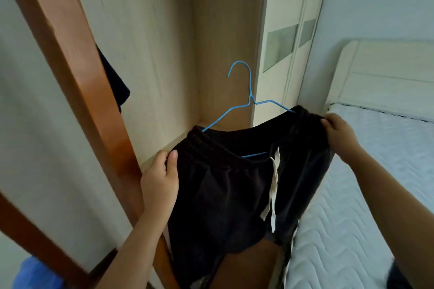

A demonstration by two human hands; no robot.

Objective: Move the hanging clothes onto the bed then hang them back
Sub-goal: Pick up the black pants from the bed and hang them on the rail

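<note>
Pinching the shorts (pixel 223 195) with my left hand (pixel 160 178) and right hand (pixel 338 131), hanger (pixel 250 87) inside. Neither on the bed (pixel 375 183) nor hung yet, I judge

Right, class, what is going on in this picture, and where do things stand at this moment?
A person holds a pair of black shorts by the waistband, left hand at one end, right hand at the other. A blue wire hanger sits inside the waistband, its hook free and hanging on nothing. The open wardrobe is ahead; the bed lies to the right.
</note>
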